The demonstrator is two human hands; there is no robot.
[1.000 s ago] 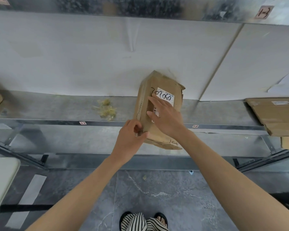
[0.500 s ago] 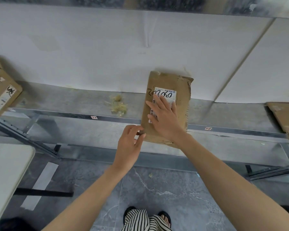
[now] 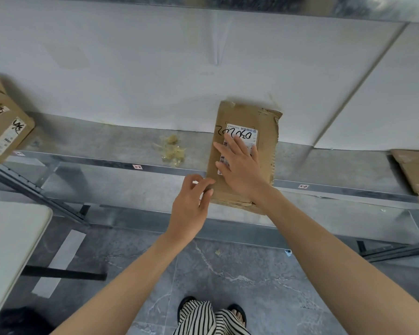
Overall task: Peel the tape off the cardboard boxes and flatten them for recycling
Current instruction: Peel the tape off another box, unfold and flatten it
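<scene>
A brown cardboard box (image 3: 266,122) lies flattened on the metal shelf (image 3: 107,163), its near end hanging over the shelf's front edge. It carries a white shipping label (image 3: 248,135) with black handwriting. My right hand (image 3: 240,170) rests flat on the box and the label, fingers spread. My left hand (image 3: 191,204) hovers at the box's near left corner with loosely curled fingers, its fingertips touching the edge and holding nothing.
A wad of peeled tape (image 3: 172,151) lies on the shelf left of the box. Another labelled box (image 3: 3,126) sits at the far left, flattened cardboard (image 3: 416,170) at the far right. A white table (image 3: 7,243) stands at lower left. White panels back the shelf.
The box has gone from standing tilted to lying flat under my right hand. My left hand has let go of its pinch at the box's corner and opened. The view shifted left.
</scene>
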